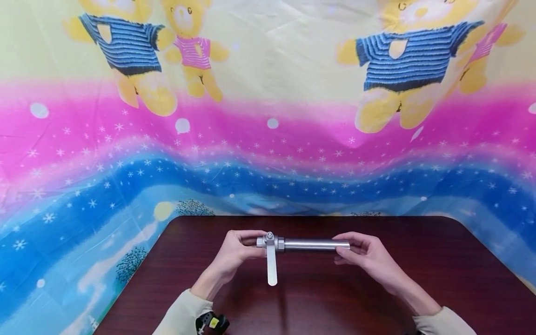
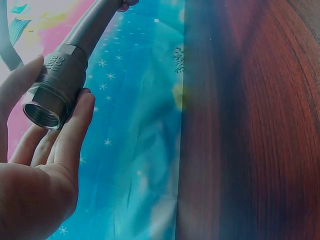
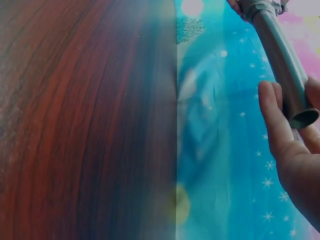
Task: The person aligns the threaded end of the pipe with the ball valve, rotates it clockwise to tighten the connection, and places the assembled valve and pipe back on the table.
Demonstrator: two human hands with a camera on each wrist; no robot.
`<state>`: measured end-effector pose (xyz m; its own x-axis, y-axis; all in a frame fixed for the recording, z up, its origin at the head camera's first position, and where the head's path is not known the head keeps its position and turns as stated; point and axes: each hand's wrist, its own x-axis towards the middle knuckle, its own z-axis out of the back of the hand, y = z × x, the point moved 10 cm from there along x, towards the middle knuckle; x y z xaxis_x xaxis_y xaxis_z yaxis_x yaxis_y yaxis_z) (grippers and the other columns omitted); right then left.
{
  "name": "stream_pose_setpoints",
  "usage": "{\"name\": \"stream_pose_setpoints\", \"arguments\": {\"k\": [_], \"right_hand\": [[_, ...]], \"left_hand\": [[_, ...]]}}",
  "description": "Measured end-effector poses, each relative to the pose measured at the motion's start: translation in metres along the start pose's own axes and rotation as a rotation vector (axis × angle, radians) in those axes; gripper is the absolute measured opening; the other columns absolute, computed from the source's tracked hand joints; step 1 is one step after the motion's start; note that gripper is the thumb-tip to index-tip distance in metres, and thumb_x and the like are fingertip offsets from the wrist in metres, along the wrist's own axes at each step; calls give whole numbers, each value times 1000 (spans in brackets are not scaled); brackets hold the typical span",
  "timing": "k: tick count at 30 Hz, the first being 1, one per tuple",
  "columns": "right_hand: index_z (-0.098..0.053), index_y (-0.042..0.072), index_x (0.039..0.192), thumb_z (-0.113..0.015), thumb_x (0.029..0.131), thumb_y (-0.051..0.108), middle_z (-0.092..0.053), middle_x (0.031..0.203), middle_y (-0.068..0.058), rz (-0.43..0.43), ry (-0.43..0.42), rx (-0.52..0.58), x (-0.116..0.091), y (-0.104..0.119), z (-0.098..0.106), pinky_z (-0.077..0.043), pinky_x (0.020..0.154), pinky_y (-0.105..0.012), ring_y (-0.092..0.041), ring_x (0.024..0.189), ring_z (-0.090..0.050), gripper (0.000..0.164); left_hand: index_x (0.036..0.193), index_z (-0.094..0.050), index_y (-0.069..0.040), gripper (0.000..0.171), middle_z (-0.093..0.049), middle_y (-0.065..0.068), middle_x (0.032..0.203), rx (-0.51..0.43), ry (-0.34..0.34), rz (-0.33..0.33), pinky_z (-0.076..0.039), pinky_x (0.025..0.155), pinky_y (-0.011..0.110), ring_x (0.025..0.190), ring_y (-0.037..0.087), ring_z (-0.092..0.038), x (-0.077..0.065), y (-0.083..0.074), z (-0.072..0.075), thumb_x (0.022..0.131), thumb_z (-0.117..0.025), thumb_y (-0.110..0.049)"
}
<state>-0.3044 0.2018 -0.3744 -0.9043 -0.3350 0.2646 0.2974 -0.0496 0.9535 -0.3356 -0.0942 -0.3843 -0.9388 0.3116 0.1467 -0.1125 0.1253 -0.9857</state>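
Observation:
A metal ball valve (image 1: 270,243) with a flat silver lever handle (image 1: 272,270) is joined to a straight steel pipe (image 1: 316,244). Both are held level above the table, the lever pointing toward me. My left hand (image 1: 232,256) grips the valve body between thumb and fingers. In the left wrist view, the open threaded end of the valve (image 2: 44,114) faces the palm, and raised lettering shows on its body. At the pipe's far end, my right hand (image 1: 370,253) pinches it with thumb and fingers. The pipe's hollow end (image 3: 304,119) shows in the right wrist view.
Beneath the hands lies a dark reddish-brown wooden table (image 1: 318,298). Behind it hangs a cloth (image 1: 272,139) printed with teddy bears and snowflakes. A black device (image 1: 211,322) is strapped at the left wrist, by the pale sleeve (image 1: 184,311).

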Motion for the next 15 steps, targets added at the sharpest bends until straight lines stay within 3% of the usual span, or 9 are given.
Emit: {"name": "stream_pose_setpoints", "arguments": {"k": [2, 8, 15], "right_hand": [[-63, -7, 133, -72, 100, 7, -70, 117, -23, -4, 1, -19, 0, 0, -1, -61, 86, -46, -37, 91, -76, 37], [-61, -7, 130, -75, 94, -4, -65, 116, -26, 109, 41, -48, 1, 11, -8, -63, 75, -49, -36, 82, -75, 39], [-67, -2, 128, -74, 99, 7, -71, 110, -18, 71, -15, -133, 3, 8, -6, -62, 79, -36, -27, 86, -75, 31]], "left_hand": [[124, -72, 11, 48, -78, 15, 102, 2, -2, -1, -61, 81, 33, 90, 16, -75, 0, 0, 0, 77, -82, 10], [124, -72, 11, 48, -78, 16, 102, 9, 5, -8, -61, 81, 33, 91, 17, -75, 1, 2, -2, 77, -83, 9], [123, -72, 11, 47, -78, 16, 102, 3, -3, -8, -61, 81, 33, 91, 17, -75, 0, 2, 0, 77, -82, 9]]}}
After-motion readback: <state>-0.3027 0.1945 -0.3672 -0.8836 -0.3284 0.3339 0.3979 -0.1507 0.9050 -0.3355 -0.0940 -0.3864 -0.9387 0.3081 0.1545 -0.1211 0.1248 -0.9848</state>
